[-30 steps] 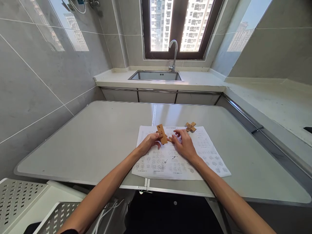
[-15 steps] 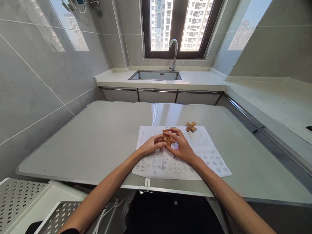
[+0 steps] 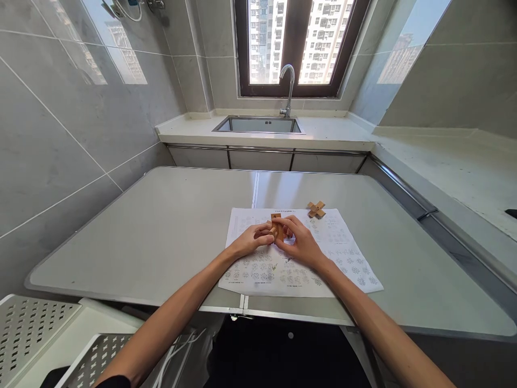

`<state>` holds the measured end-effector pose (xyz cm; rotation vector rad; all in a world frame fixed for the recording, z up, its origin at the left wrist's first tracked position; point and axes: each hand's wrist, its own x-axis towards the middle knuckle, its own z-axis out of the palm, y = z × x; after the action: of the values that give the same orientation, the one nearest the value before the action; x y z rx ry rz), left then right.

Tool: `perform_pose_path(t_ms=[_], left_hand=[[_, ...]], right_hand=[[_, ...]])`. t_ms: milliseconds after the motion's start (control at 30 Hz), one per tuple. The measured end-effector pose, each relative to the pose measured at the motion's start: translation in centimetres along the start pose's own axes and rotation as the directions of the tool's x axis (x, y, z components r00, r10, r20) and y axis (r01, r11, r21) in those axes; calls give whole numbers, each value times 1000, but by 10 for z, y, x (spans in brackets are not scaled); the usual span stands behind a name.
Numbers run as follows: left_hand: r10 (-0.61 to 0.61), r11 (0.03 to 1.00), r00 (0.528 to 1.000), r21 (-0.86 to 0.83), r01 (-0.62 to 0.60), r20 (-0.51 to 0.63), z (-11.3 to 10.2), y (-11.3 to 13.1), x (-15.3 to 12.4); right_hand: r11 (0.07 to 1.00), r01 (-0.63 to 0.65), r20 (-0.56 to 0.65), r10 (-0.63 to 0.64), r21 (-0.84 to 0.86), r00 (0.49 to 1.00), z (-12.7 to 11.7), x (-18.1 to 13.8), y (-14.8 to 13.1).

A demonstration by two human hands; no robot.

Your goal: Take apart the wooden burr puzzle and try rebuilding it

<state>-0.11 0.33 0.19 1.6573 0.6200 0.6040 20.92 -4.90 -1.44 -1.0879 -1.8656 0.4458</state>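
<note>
My left hand (image 3: 251, 240) and my right hand (image 3: 300, 241) meet over a printed instruction sheet (image 3: 347, 253) on the grey table (image 3: 161, 226). Both pinch a small wooden puzzle assembly (image 3: 277, 227), whose notched wooden pieces stand between my fingertips. Part of it is hidden by my fingers. A second wooden puzzle, cross-shaped (image 3: 316, 209), lies on the sheet's far edge, just beyond my right hand and apart from it.
A counter with a steel sink (image 3: 258, 125) and tap (image 3: 288, 86) runs along the far wall under a window. A stone counter (image 3: 452, 167) flanks the table on the right. Perforated white shelves (image 3: 36, 328) stand at the lower left.
My right hand came off the sheet and closed onto the wooden piece that my left hand held upright. The piece now sits lower, between both hands.
</note>
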Motion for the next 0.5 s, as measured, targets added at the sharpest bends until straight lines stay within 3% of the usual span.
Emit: perform_pose_path(t_ms=[500], left_hand=[[27,999,1000,-38,-27,3,1,5,-1]], right_hand=[[1000,-25,-6,25,-11,1000,0,1,-1]])
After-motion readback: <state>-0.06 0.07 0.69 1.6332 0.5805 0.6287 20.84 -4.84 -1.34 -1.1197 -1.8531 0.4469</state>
